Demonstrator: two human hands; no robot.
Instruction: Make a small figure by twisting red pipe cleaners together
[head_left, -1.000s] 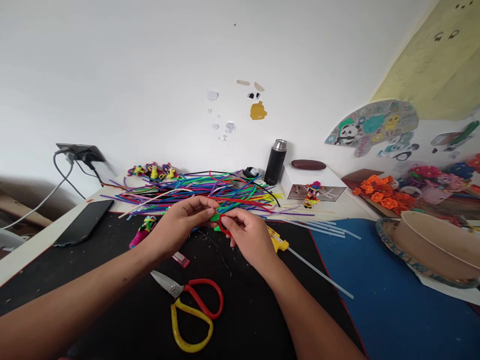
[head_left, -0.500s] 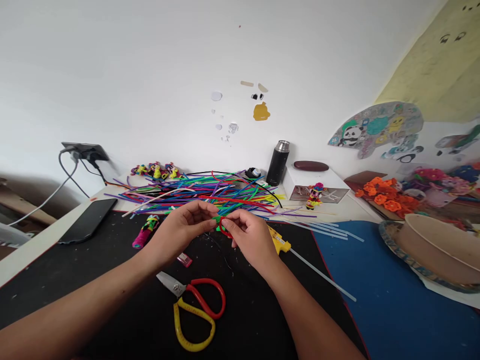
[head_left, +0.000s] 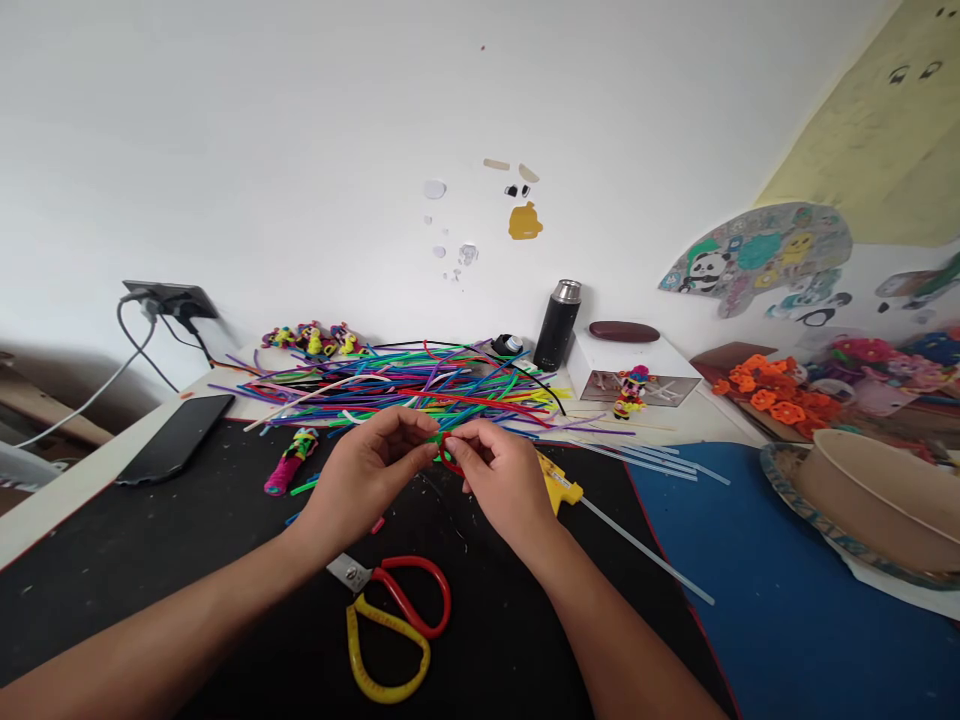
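Above the middle of the black mat (head_left: pixel 187 560), left hand (head_left: pixel 367 472) and right hand (head_left: pixel 501 482) both pinch a small red-and-green piece (head_left: pixel 444 455), apparently twisting it; short, tight turns should keep it neat.

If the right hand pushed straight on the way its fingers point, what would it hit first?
The right hand points left and slightly away, at the red-and-green piece it pinches. Just past that it would probably meet the left hand, whose fingertips hold the same piece; the gap looks tiny.
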